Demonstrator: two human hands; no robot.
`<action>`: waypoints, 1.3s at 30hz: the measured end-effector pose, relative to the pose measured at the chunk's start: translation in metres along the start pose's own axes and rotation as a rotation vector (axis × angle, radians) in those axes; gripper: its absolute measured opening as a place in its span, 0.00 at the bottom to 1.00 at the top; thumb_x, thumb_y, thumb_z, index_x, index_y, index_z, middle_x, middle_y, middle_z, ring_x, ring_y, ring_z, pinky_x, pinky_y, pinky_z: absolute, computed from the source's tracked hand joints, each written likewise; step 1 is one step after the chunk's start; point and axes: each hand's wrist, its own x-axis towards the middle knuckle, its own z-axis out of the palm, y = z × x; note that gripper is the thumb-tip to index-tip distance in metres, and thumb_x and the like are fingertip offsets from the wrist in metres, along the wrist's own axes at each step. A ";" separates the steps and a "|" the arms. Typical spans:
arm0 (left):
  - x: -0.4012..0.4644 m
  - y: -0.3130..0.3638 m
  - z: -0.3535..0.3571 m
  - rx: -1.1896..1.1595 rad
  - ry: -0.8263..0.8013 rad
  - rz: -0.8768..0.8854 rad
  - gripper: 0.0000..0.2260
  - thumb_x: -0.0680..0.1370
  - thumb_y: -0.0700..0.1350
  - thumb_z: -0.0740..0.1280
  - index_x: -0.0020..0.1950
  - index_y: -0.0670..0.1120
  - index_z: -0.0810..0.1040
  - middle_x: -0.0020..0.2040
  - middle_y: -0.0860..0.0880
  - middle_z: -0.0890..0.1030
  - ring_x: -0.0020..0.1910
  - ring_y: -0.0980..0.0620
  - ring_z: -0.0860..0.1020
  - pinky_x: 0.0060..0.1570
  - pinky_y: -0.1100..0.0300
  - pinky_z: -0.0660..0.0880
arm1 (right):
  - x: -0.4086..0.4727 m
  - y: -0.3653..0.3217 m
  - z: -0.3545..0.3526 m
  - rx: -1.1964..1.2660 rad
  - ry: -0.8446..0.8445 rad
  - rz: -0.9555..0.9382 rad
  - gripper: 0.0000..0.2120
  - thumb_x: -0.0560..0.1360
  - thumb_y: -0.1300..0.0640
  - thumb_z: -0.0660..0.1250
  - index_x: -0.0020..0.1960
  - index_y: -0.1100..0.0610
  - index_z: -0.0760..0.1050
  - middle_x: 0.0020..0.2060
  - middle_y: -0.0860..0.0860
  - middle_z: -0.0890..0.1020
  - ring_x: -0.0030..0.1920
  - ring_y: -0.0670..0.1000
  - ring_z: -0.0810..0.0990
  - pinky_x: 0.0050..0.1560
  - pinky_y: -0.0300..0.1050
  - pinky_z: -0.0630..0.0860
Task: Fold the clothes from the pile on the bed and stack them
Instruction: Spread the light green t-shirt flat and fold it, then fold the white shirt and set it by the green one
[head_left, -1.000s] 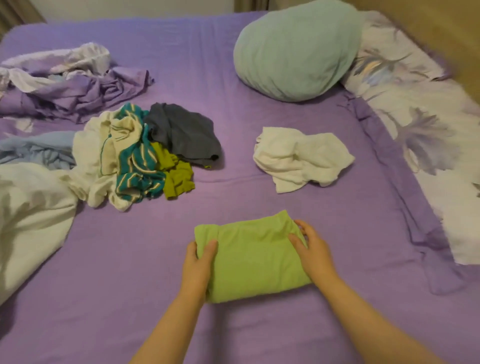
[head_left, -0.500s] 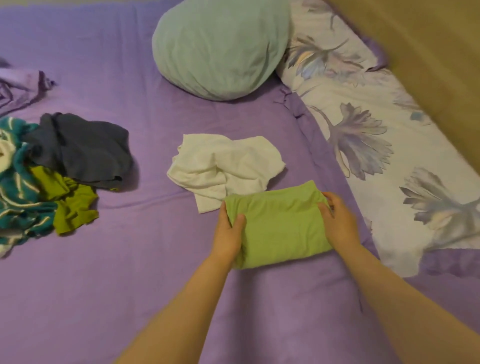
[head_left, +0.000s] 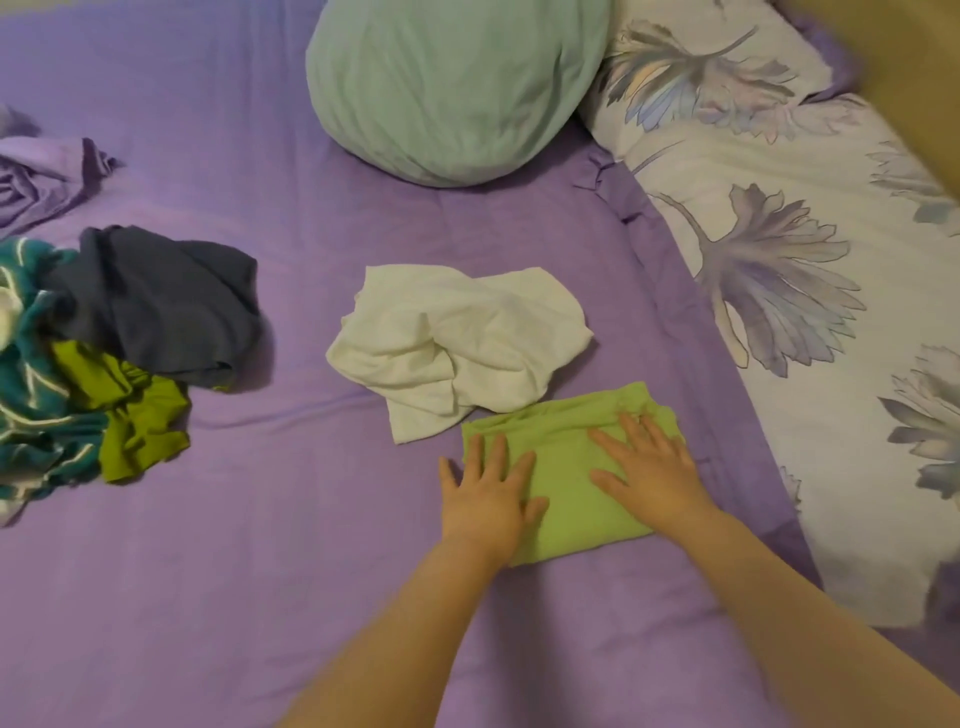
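Hands (head_left: 488, 499) (head_left: 649, 467) flat, soft (folded) green garment (head_left: 566, 467) — rectangular

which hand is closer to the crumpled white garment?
Left. The left hand lies just below the white garment's lower corner; the right hand lies further right, on the folded green garment.

No text, label, brand, number or sign can be read anywhere in the view. Only a printed pattern of purple and blue flowers is shown on the white floral bedding (head_left: 810, 291), and no lettering is carried by it.
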 end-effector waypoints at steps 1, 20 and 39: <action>0.003 -0.001 -0.004 -0.013 -0.009 0.015 0.27 0.80 0.62 0.52 0.77 0.58 0.53 0.79 0.48 0.46 0.77 0.44 0.41 0.71 0.37 0.41 | 0.005 -0.003 -0.006 0.019 0.014 0.019 0.26 0.77 0.36 0.55 0.74 0.38 0.58 0.77 0.49 0.50 0.76 0.53 0.46 0.73 0.55 0.48; 0.006 -0.091 -0.104 -0.481 0.452 -0.118 0.20 0.79 0.42 0.63 0.71 0.47 0.70 0.74 0.45 0.62 0.72 0.46 0.60 0.66 0.59 0.60 | 0.098 -0.106 -0.109 0.290 0.252 -0.191 0.12 0.78 0.51 0.61 0.47 0.59 0.77 0.44 0.54 0.80 0.51 0.56 0.76 0.48 0.47 0.68; -0.190 -0.121 -0.307 -1.326 0.725 -0.023 0.12 0.76 0.52 0.68 0.43 0.44 0.81 0.37 0.47 0.82 0.35 0.53 0.78 0.40 0.52 0.77 | -0.144 -0.247 -0.285 0.945 0.168 -0.727 0.34 0.65 0.43 0.76 0.67 0.36 0.65 0.65 0.38 0.73 0.63 0.37 0.71 0.62 0.35 0.70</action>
